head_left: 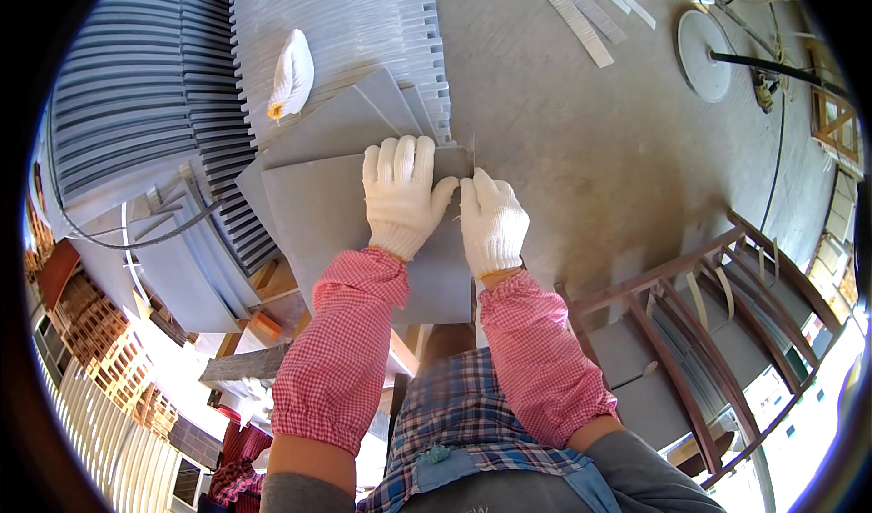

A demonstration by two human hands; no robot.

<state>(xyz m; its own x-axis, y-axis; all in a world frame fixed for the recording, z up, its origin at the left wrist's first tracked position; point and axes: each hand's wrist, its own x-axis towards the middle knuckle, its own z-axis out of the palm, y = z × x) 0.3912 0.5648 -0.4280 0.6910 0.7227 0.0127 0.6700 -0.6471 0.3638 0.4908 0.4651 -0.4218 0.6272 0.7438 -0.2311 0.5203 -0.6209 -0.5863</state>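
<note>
My left hand [397,190], in a white knit glove, lies flat on a grey rectangular sheet [318,231], fingers stretched forward and thumb out to the right. At that sheet's right edge, my right hand [493,220], gloved alike, is closed. A thin, blade-like tool [473,149] stands up from its fingertips; the rest of it is hidden in the grip. More grey sheets [350,113] lie fanned out at angles underneath. Beyond them, a loose white glove [292,72] rests on a stack of grey panels [336,13] with notched edges.
Stacked slatted grey panels [127,86] fill the left, with a dark curved cable or strap [136,244] before them. Brown metal racks [677,349] holding sheets stand at near right. Pale strips [572,13] lie on the concrete floor [590,122]; a round-based stand [704,56] is at far right.
</note>
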